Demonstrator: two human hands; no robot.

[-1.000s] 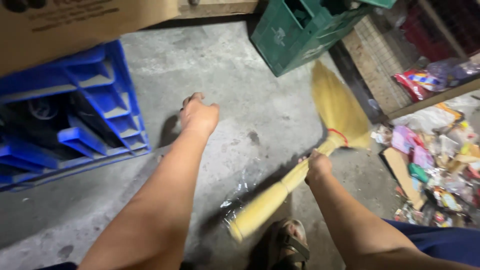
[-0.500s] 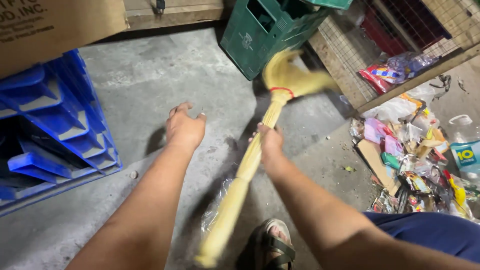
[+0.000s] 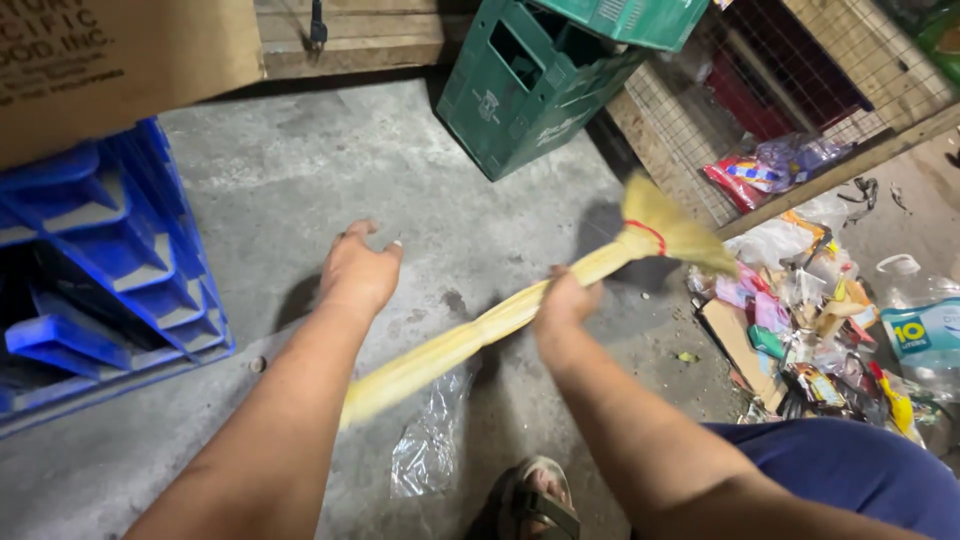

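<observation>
My right hand [image 3: 562, 305] grips the yellow handle of a straw broom [image 3: 520, 312]. The broom's bristle head, tied with a red band, points right toward a pile of trash [image 3: 800, 330] on the concrete floor. My left hand [image 3: 358, 272] hovers above the floor to the left of the handle, fingers loosely curled and holding nothing. A clear plastic wrapper [image 3: 432, 440] lies on the floor under the handle's lower end. My sandalled foot [image 3: 535, 500] shows at the bottom.
A blue plastic crate [image 3: 110, 280] stands at the left under a cardboard box [image 3: 120, 60]. A green crate [image 3: 530, 90] sits at the top middle. A wire-mesh wooden frame [image 3: 760, 110] borders the right, with wrappers and bottles beside it.
The broom has swung: its head was near the trash, went up toward the green crate, and is now back at the right by the pile. My left hand stays free.
</observation>
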